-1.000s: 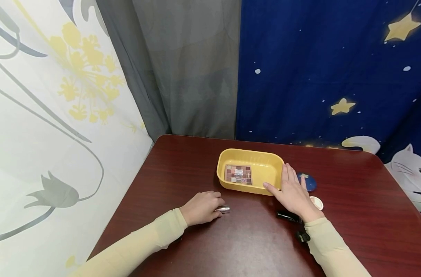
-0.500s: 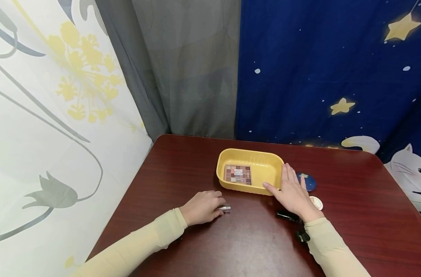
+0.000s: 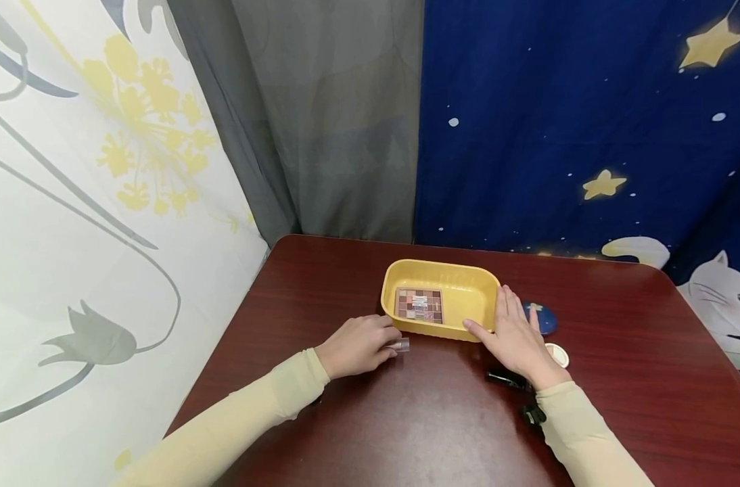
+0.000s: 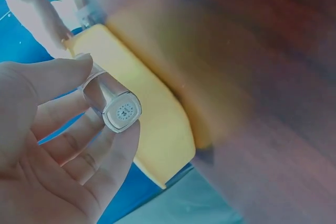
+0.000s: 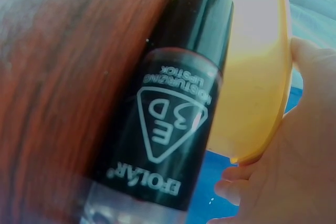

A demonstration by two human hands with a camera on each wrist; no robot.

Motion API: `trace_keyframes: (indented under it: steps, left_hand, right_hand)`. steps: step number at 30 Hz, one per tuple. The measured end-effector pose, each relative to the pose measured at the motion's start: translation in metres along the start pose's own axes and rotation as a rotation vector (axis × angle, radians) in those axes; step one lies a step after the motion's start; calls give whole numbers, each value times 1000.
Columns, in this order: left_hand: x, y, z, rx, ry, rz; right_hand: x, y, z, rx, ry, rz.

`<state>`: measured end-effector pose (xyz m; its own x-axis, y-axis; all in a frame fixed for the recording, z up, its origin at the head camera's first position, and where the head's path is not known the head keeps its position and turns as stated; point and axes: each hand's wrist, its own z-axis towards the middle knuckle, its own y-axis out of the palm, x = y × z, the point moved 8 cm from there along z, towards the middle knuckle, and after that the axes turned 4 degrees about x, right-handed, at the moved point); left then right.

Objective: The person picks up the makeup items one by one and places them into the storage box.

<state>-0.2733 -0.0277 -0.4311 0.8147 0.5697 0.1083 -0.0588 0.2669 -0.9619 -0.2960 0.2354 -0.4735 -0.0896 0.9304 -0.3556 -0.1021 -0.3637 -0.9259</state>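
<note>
Pinched between the thumb and fingers of my left hand (image 3: 359, 345) is a small silvery, clear-sided lipstick (image 4: 122, 109); its white, printed end faces the left wrist camera. This hand is just in front of the yellow basket (image 3: 427, 329), near its left corner. A makeup palette (image 3: 419, 306) lies inside the basket at the left. My right hand (image 3: 519, 338) rests against the basket's right end, its fingers straight and its thumb at the near rim. Beside the right wrist lies a black lipstick tube (image 5: 163, 114), lettered "moisturizing lipstick" in the right wrist view.
Right of the basket are a round dark-blue item (image 3: 543, 319) and a small round white item (image 3: 557, 355), both partly hidden by the right hand. A small black object (image 3: 532, 414) sits at the right wrist. Curtains hang behind the reddish-brown table (image 3: 419, 419).
My left hand has moved forward toward the basket, carrying the lipstick with it. The right hand and the basket have stayed in place.
</note>
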Motion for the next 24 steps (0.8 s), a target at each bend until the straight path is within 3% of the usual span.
trace_keyframes:
  steps: [7,17,24]
  left_hand:
    - [-6,-12,14,41,-2,14]
    - [-10,-22,58,96,3,26]
    - [-20,-24,78,126,-28,59]
  right_hand:
    - [-1,0,0,-8,1,-1]
    - [-1,-6,-2,-2,-1,4]
    - [-4,-2,0,3,-12,8]
